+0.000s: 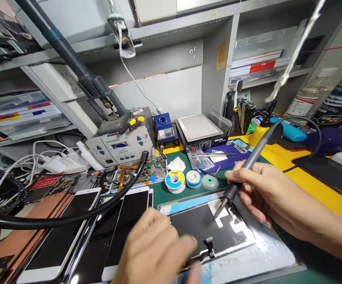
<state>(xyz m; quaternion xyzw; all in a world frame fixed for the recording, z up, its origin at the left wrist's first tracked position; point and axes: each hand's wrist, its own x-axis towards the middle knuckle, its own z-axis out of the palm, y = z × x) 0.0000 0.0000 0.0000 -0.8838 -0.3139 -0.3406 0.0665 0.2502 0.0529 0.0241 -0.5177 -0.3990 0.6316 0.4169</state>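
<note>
Cluttered repair worktop (307, 165), shelves behind. Right hand (265, 193) grips a black soldering iron (242, 173) pen-style, tip just above the black-and-white phone screen panel (215, 228) below it. Left hand (156, 252) presses the panel's near edge, apparently pinching a dark tool, steadying it.

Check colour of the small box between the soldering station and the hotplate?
Blue: the small square box has a blue casing, clearest in the head view.
</note>
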